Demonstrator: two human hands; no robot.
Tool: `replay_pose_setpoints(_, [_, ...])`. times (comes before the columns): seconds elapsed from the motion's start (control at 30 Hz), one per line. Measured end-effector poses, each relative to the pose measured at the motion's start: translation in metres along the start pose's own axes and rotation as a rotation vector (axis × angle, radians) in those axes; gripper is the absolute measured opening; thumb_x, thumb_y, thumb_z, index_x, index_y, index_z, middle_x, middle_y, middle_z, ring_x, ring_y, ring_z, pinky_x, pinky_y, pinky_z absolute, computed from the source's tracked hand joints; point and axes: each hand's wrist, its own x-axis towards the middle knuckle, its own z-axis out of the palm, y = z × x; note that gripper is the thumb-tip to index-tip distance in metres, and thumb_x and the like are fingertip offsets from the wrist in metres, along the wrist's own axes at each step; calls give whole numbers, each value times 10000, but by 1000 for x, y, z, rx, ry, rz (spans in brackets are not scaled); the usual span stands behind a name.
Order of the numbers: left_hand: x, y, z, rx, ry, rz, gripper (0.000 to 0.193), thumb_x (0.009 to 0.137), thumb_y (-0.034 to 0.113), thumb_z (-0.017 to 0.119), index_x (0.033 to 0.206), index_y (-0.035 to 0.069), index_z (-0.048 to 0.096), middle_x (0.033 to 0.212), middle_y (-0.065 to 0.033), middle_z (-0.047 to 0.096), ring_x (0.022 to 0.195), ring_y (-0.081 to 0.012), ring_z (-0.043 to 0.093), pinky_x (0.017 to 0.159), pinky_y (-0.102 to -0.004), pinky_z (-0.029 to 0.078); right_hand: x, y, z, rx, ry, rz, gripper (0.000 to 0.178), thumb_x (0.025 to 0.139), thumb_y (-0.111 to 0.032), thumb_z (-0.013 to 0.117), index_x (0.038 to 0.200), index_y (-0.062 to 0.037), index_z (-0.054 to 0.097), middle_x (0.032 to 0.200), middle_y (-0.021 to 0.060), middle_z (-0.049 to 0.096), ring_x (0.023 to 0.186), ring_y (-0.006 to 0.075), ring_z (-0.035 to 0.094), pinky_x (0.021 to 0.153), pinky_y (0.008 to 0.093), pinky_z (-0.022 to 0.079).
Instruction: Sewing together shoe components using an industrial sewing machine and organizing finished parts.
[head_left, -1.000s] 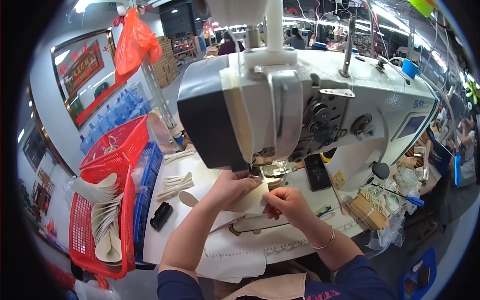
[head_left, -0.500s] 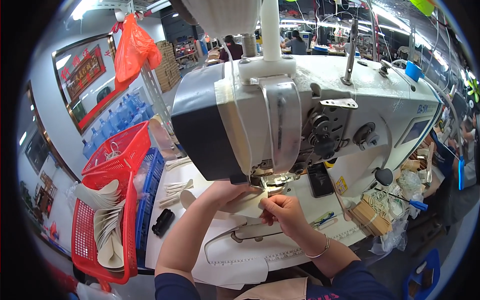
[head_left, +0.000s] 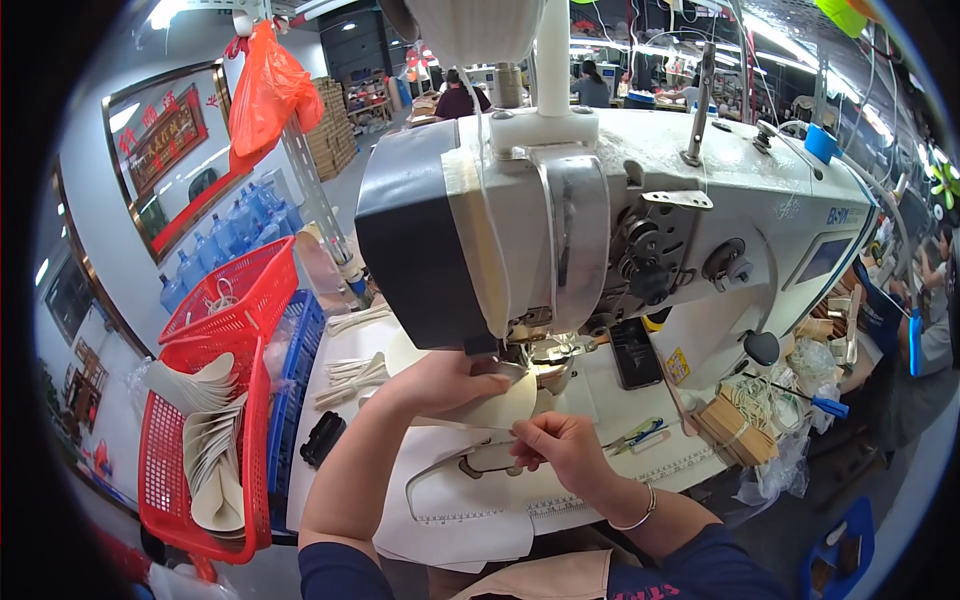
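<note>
A large white sewing machine (head_left: 660, 240) stands in front of me, its lit needle area (head_left: 545, 358) just past my hands. A curved, cream-coloured sheet piece (head_left: 497, 408) lies below the needle area. My left hand (head_left: 452, 383) is on the piece's left side, thumb on top, its other fingers mostly hidden. My right hand (head_left: 562, 445) pinches the near edge of the same piece, fingers curled, a short way in front of the needle. A white strip (head_left: 575, 240) runs down the machine's front toward the needle.
Red baskets (head_left: 262, 440) with stacked cream pieces (head_left: 212, 465) stand at the left, beside a blue crate (head_left: 300, 350). Bundled cream strips (head_left: 350, 380) and a black clip-like object (head_left: 323, 440) lie nearby. A phone (head_left: 636, 352) and tied brown pieces (head_left: 738, 425) are at the right.
My right hand has drawn slightly nearer and left, away from the needle. The cream piece has come out and turned, showing more of its surface. My left thumb now shows on top.
</note>
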Motion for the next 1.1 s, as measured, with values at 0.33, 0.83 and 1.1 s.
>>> replay_pose_setpoints(0.33, [0,-5,4,0,186,0,510,736,155,715,1165,4,485,1021,-112,590,940,-177,551,820,-294,440,13,-4,1,43,33,-53,194,869,-188,591,808,-5,610,710,67,630,591,112,598,529,219,475])
replay_pose_setpoints(0.83, [19,-40,38,-416,578,119,320,749,16,620,1060,8,549,962,-67,602,881,-142,557,772,-274,435,25,1,-1,201,133,-59,179,862,-204,601,845,-26,619,719,53,625,595,104,587,526,210,451])
replay_pose_setpoints(1.1, [21,-60,45,-443,583,67,343,771,62,635,1081,-4,505,961,-68,580,894,-143,554,759,-276,448,17,20,-12,207,138,15,174,866,-201,594,860,-28,616,708,45,618,589,100,585,524,204,452])
